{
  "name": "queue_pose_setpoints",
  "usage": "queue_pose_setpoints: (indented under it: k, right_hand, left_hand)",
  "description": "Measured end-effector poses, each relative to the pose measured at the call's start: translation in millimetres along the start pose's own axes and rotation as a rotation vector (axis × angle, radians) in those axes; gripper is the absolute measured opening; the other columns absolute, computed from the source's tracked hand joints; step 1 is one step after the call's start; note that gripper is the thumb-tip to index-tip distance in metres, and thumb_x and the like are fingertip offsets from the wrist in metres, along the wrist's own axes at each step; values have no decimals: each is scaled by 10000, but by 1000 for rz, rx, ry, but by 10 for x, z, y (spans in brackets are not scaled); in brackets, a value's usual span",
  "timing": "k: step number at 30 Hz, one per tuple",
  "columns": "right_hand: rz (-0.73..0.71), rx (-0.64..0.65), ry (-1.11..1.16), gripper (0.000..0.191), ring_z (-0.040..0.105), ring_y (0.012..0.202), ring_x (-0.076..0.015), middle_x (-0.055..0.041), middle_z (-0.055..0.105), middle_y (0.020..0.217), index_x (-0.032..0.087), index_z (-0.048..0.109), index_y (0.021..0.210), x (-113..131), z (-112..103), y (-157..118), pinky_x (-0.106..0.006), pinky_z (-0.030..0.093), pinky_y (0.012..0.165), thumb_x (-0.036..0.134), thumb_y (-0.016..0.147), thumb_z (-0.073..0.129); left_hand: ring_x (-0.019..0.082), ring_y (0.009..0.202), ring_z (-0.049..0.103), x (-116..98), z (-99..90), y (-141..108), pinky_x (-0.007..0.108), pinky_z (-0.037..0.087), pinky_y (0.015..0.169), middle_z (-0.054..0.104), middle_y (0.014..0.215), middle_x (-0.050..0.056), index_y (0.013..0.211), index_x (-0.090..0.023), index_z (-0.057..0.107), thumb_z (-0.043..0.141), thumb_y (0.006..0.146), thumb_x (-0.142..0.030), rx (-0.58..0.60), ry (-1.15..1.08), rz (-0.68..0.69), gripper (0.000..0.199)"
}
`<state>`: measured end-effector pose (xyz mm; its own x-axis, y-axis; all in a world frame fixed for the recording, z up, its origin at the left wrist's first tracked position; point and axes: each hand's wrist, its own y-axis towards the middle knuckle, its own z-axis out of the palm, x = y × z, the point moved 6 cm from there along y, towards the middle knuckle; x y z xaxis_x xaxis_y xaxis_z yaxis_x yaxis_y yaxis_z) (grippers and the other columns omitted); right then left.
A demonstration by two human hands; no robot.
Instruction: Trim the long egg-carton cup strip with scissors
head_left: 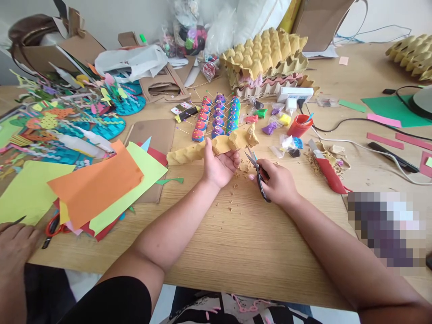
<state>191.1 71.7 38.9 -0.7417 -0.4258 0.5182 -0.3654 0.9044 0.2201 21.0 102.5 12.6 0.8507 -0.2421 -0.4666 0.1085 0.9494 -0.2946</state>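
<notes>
My left hand is closed around a long yellow strip of egg carton, which stretches to both sides of it above the table. In my right hand is a pair of scissors with black handles. Their blades stand slightly apart and point up toward the strip's right end, close to it. Under the strip, small cardboard crumbs lie on the wood. Just behind stand painted egg-carton caterpillars in rows: a red-and-blue one, a purple one and a green-and-blue one.
Stacked egg cartons stand at the back. Coloured paper and paper crafts cover the left side. A red cup, a red-handled cutter and cables lie to the right. Another person's hand rests at the left edge.
</notes>
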Motion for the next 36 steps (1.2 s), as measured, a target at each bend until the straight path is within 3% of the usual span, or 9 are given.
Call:
queue_pose_setpoints:
  k: [17,30,36]
  right_hand:
    - [89,-29,73,451,565,628,-208,-23,639,685,228,673,1095,-44,-11,2,-302,353,598,638,932,578]
    - [126,-14,237,422,549,625,-189,5,601,676,242,628,1031,-11,-5,-10,-302,376,618,649,926,591]
    - [173,-51,170,420,559,627,-202,-16,643,694,241,640,1067,1,-18,-21,-303,358,604,635,936,579]
  left_hand:
    - [103,502,547,-40,65,-21,236,467,494,719,662,51,792,-203,749,293,980,-832,-5,58,42,800]
    - [96,474,517,-3,81,-46,264,439,488,756,743,77,788,-180,767,312,971,-841,17,56,4,823]
    - [80,460,490,20,100,-54,249,421,469,782,787,85,846,-178,781,306,972,-843,53,60,3,826]
